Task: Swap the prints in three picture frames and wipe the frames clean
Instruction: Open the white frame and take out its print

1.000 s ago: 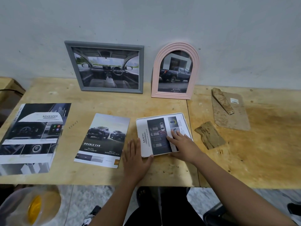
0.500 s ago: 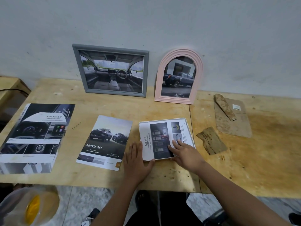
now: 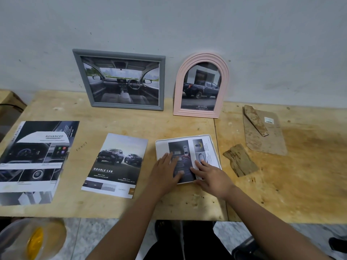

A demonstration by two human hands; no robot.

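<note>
A white frame (image 3: 204,141) lies flat on the wooden table, with a safety print in it. My left hand (image 3: 165,170) rests flat on its left half, fingers spread. My right hand (image 3: 210,176) presses on its lower right part, fingers apart. A grey frame (image 3: 120,107) with a car-interior print leans on the wall behind. Beside it a pink arched frame (image 3: 197,112) shows a pickup truck. Two loose prints lie to the left: a "Double Cab" print (image 3: 116,164) and a larger "Advanced" print (image 3: 35,160).
A brown backing board (image 3: 266,141) with a stand piece on it lies at the right. A smaller brown piece (image 3: 240,160) sits near the white frame. A clear container (image 3: 32,239) with something yellow is below the table edge (image 3: 112,216) at the left.
My left hand has slid from the table beside the white frame up onto the print. My right hand has stayed on the frame's lower right. The view has shifted slightly.
</note>
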